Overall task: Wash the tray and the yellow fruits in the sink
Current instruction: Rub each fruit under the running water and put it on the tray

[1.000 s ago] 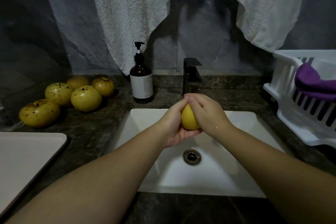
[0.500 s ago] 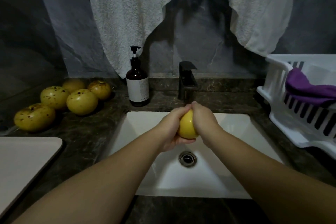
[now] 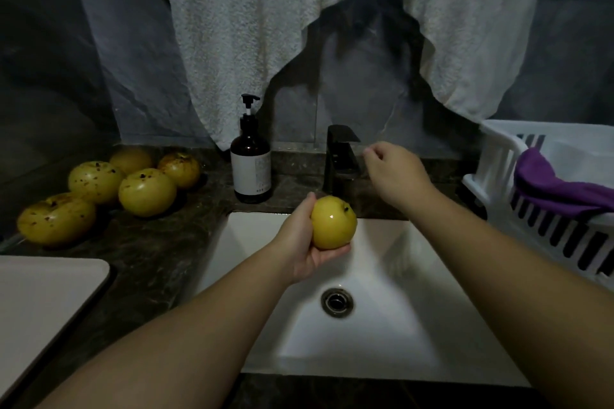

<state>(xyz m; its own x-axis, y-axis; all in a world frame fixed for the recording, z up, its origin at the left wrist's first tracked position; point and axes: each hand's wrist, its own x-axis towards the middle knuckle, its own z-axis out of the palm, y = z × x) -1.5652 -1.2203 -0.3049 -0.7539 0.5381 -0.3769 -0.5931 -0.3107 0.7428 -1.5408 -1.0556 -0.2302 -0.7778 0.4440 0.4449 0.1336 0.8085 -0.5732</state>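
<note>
yellow and glossy, the fruit (image 3: 334, 222) is sitting in my left hand (image 3: 307, 242), whose grip is cupping it from below and behind with the thumb riding over the top. i am holding it above the back of the white sink (image 3: 432, 325), just in front of the black tap (image 3: 342, 159). my right hand (image 3: 395, 173) is hanging beside the tap with nothing in it, fingers loosely curled, the thumb and forefinger close together; whether it is touching the tap lever i cannot tell.

the skin is showing a bright wet-looking glint, so i am judging it slippery. it looks firm and round, fairly weighty for one palm, and likely to bruise if it drops into the basin. the safest hold is a deep cradle under its widest part, fingers spread, not a fingertip pinch.

five more speckled fruits (image 3: 146, 191) are waiting on the dark worktop (image 3: 156, 249) to the left, and the pale tray (image 3: 43, 302) is lying at the near left, well apart from the sink.
</note>
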